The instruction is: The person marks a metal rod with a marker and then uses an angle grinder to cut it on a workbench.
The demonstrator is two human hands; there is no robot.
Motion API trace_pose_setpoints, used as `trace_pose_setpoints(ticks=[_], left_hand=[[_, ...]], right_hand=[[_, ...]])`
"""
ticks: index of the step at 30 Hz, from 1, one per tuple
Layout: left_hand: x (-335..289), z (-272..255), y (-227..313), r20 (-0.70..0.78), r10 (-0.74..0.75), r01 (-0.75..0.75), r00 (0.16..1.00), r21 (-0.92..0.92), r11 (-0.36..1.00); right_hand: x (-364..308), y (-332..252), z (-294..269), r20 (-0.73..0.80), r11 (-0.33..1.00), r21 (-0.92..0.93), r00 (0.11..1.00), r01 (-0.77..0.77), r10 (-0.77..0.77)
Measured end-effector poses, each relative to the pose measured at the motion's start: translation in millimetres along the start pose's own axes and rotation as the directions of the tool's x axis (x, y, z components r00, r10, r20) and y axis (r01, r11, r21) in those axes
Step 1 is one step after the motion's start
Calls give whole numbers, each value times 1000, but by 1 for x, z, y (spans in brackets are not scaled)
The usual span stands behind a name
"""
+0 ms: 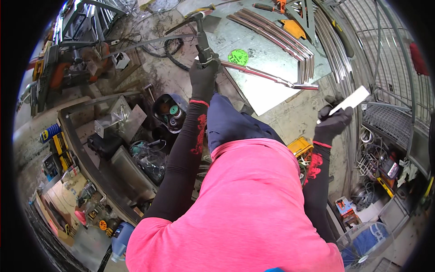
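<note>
My left hand (204, 75), in a black glove with a red cuff, is closed round a dark tool (202, 43) with a long handle and a crosswise head. It looks like a welding torch, though its exact kind is unclear. Beside that hand, a shiny metal tube (258, 71) slants right across a bright sheet-metal surface (267, 96). My right hand (334, 119), gloved alike, grips a flat white strip (351, 99) that sticks out up and to the right. It is held past the surface's right edge, apart from the tubes.
Bundled metal tubes (272, 34) lie on the surface near a round green disc (238, 57) and an orange clamp (281, 5). A black cable (170, 52) loops over the floor. A metal-framed bench (72, 120) stands left; a wire rack (385, 120) and a fan (366, 240) are at right.
</note>
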State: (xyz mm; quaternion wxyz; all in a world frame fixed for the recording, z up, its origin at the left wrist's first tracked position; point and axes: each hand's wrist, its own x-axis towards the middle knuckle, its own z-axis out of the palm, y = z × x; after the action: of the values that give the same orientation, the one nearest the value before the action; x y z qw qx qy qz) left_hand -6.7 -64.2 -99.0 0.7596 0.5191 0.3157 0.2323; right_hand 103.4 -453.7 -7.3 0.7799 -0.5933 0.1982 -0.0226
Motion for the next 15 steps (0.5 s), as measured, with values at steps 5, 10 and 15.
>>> trace_pose_setpoints(ticks=[5, 10, 15], left_hand=[[-2, 9, -6, 10, -10, 9, 1000, 23, 1000], [-3, 10, 0, 29, -3, 0, 1000, 92, 996], [-2, 8, -5, 20, 22, -24, 1000, 125, 992]], right_hand=[[-8, -49, 7, 422, 849, 409, 894, -334, 149], [-15, -47, 51, 682, 829, 327, 721, -454, 126], [-13, -24, 88, 795, 774, 398, 606, -492, -23]])
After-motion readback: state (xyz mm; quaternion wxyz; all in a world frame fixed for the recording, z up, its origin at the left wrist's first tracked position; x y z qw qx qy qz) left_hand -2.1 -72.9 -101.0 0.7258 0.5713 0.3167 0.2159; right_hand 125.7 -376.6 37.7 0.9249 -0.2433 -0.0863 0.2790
